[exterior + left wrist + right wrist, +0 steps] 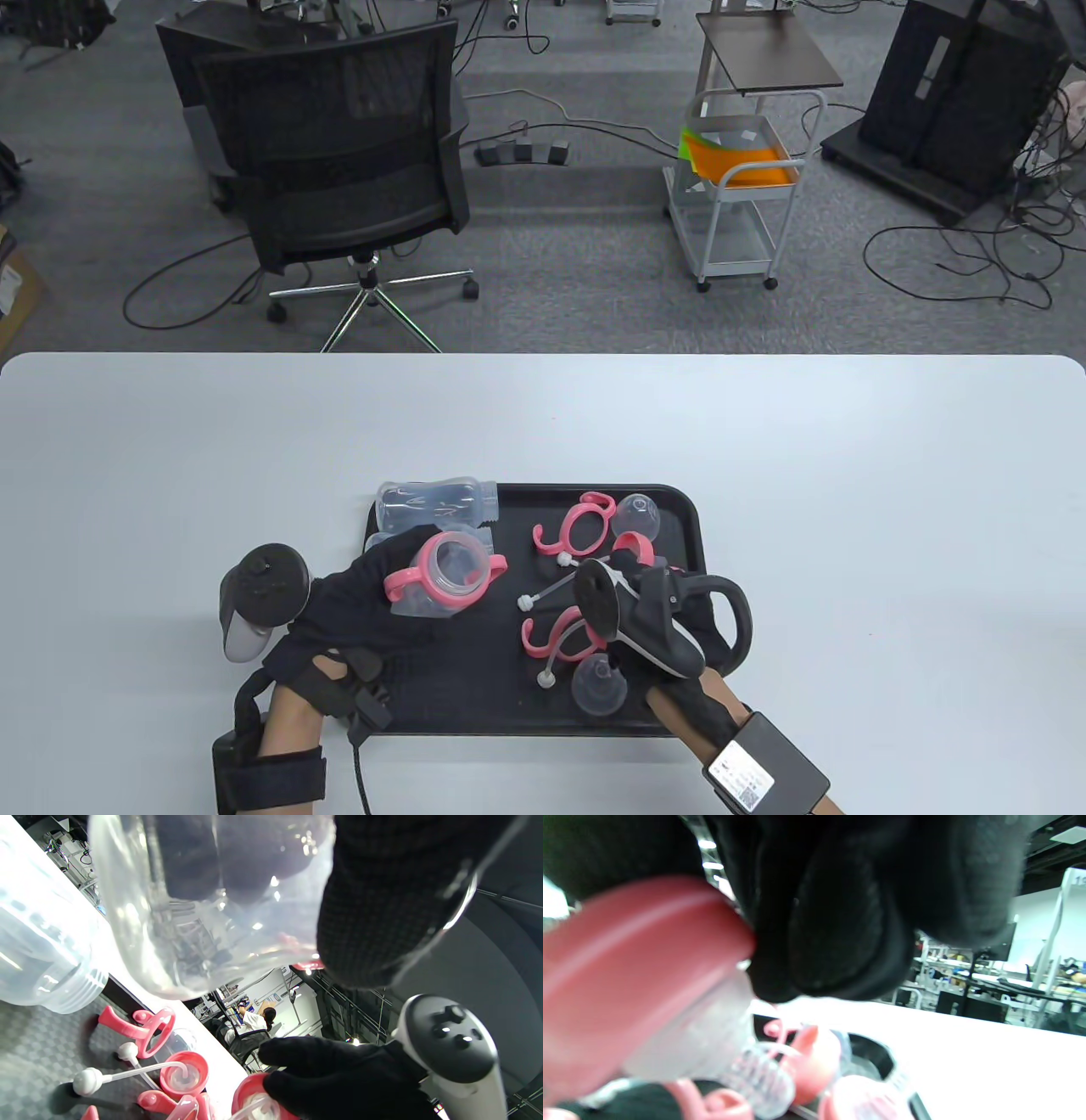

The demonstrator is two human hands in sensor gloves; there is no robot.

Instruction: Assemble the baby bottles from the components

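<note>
The clear baby bottle with a pink handle ring on its neck is gripped in the curled fingers of the left hand, held tilted above the near left part of the black tray; in the left wrist view the gloved fingertips show through its wall. The right hand pinches a pink screw ring with a clear teat above the tray's right half, fingers curled round it.

On the tray lie two loose pink handle rings, one toward its far edge and one near its middle, two straws with white ends, and two clear caps, one at the far edge and one at the near edge. A second clear bottle lies on its side across the tray's far left corner.

The tray sits on a white table. Beyond the table is grey carpet with a black mesh office chair, a white trolley holding orange and green sheets, and loose cables. No writing can be read.
</note>
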